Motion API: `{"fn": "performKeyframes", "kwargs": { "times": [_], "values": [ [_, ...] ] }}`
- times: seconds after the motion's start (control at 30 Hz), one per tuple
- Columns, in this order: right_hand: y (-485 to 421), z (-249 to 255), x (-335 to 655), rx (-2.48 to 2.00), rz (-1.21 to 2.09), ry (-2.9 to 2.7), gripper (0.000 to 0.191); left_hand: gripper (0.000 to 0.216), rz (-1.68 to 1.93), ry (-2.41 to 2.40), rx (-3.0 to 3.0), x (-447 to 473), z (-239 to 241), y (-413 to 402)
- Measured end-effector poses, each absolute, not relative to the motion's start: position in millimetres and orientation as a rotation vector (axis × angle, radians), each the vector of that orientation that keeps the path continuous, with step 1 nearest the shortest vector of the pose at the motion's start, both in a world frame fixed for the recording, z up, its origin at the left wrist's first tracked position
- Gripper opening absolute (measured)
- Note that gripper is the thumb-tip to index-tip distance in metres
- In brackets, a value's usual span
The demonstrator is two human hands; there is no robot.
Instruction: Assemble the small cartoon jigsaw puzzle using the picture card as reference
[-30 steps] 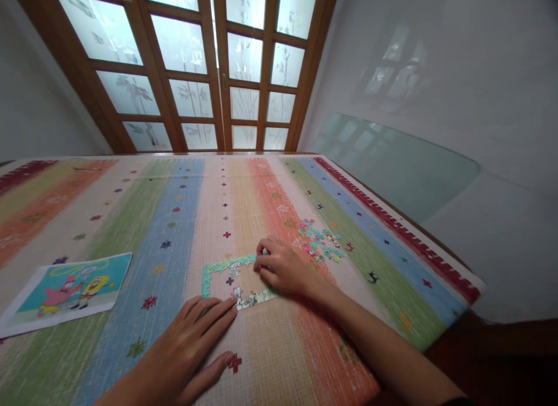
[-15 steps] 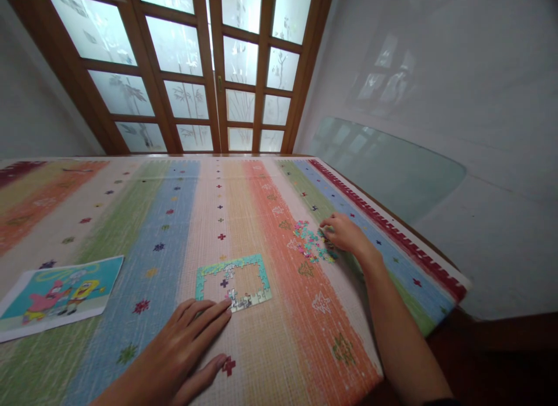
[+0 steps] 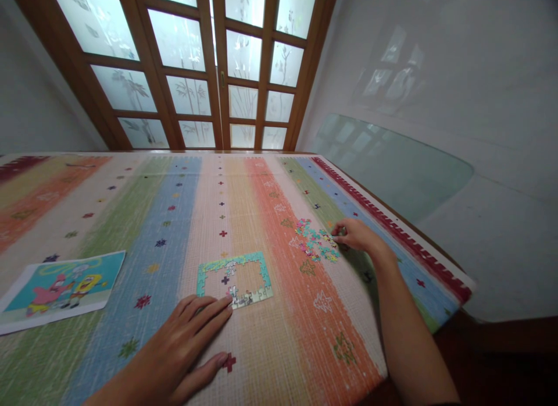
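Note:
A jigsaw puzzle frame (image 3: 265, 272) lies on the tablecloth in front of me, its border joined and its middle showing the cloth. Flat on the cloth, my left hand (image 3: 192, 336) has its fingers stretched out, with the fingertips over the frame's lower left corner and hiding it. To the right is a heap of loose puzzle pieces (image 3: 314, 240), mostly turquoise with some pink and yellow. At the heap's right edge my right hand (image 3: 355, 236) has thumb and forefinger pinched together on what looks like a small puzzle piece, mostly hidden by the fingertips.
A printed cartoon picture (image 3: 72, 289) lies on the left of the table. The striped tablecloth (image 3: 248, 359) covers the table, whose right edge runs along a wall with a glass-like panel (image 3: 392, 161). Wooden doors with frosted panes (image 3: 242, 68) stand behind.
My right hand has shifted slightly right, from over the heap to its right edge, uncovering more pieces. My left hand stays in place. The view has tilted slightly.

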State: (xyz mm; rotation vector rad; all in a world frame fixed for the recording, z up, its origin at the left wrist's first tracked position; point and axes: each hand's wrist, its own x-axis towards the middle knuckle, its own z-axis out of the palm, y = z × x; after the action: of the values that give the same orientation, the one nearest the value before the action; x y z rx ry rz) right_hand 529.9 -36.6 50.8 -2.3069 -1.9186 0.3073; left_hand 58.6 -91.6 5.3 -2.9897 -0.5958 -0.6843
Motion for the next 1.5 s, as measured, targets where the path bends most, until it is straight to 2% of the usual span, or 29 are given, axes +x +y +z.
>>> {"fn": "performKeyframes", "kwargs": {
  "times": [0.17,0.27,0.37,0.43,0.67,0.93,1.5],
  "values": [
    [-38,48,532,-2.239,0.306,-1.871,0.010,0.047,-0.701,-0.586,-2.989,60,7,-91],
    [-36,51,528,-2.164,0.238,-1.836,0.005,0.047,-0.697,-0.586,-2.989,59,7,-91],
    [-32,55,514,-1.916,0.158,-1.772,0.026,0.046,-0.708,-0.563,-2.976,59,5,-91],
    [-30,54,498,-1.676,0.171,-1.741,0.027,0.046,-0.713,-0.552,-2.967,59,4,-91],
    [-26,36,417,-1.293,0.382,-1.706,0.016,0.048,-0.660,-0.577,-2.999,60,5,-94],
    [-41,17,344,-1.179,0.801,-1.819,0.009,0.048,-0.654,-0.579,-3.001,63,5,-94],
    [-44,1,321,-1.153,0.301,-2.100,0.005,0.051,-0.636,-0.612,-3.031,62,2,-96]
  ]
}}
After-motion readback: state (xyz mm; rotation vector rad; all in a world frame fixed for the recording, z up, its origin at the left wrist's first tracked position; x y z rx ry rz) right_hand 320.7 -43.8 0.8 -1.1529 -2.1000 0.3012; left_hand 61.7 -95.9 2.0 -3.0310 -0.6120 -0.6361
